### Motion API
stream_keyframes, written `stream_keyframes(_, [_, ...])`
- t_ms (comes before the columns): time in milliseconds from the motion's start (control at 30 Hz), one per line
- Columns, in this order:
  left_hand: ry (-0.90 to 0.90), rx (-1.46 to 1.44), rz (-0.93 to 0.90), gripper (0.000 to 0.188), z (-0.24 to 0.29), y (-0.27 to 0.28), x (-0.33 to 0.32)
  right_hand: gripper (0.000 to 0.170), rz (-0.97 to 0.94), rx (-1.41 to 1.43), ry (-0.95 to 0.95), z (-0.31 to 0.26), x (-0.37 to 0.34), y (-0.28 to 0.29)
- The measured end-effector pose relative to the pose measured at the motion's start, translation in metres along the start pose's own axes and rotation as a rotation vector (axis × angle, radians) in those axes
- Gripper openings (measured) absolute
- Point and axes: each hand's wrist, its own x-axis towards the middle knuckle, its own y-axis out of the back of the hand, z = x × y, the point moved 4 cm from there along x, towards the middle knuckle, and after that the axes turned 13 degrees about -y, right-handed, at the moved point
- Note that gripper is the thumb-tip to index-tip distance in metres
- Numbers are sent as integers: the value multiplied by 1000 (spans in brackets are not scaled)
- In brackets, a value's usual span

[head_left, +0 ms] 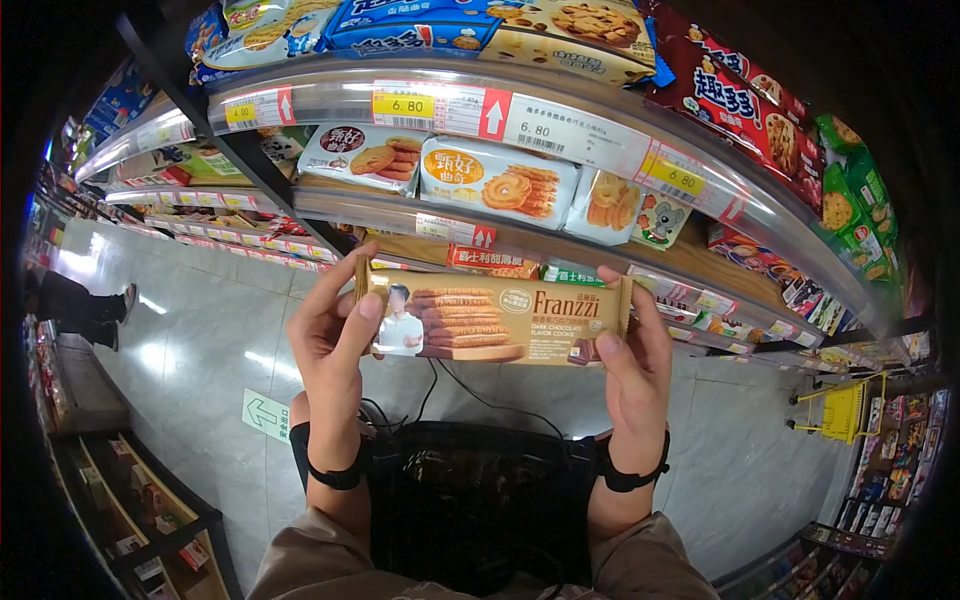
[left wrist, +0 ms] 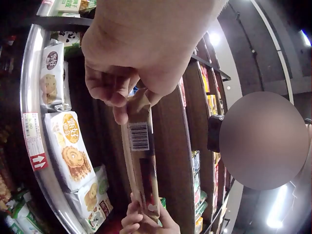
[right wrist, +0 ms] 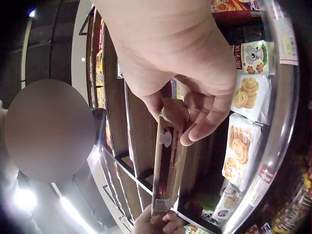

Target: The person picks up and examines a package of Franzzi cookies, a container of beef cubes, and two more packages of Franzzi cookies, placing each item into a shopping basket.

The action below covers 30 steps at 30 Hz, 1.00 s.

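A tan pack of Franzzi dark chocolate cookies (head_left: 460, 330) is held level, its printed front turned up toward the head camera. My left hand (head_left: 335, 340) grips one end, thumb over the front. At the other end my right hand (head_left: 640, 365) pinches the pack the same way. A barcode on the pack's underside (left wrist: 139, 136) shows in the left wrist view. The right wrist view shows a narrow side of the cookie pack (right wrist: 165, 170), with both hands on its ends.
Just beyond the pack, a shelf bears white cookie packs (head_left: 500, 180) behind a price-tag rail (head_left: 570, 125). Blue bags (head_left: 420, 25) and dark red bags (head_left: 735, 100) lie on the shelf above. A yellow cart (head_left: 845, 410) stands on the grey floor at right.
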Motion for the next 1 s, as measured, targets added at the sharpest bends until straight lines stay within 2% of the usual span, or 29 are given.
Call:
stream_keyframes(200, [44,12,-9,43,1,-1,0,54,13,6,-5,-3,0,-4])
stream_keyframes(300, [56,1,-13,42,-5,1,1,60,23,-56,-73,-2,-1,-7])
stream_keyframes(500, [58,44,14,43,-6,2,1,60,15,-30,-108,1,0,-10])
stream_keyframes(1000, [63,3,-6,41,-8,3,2,58,69,-79,-19,7,4,-7])
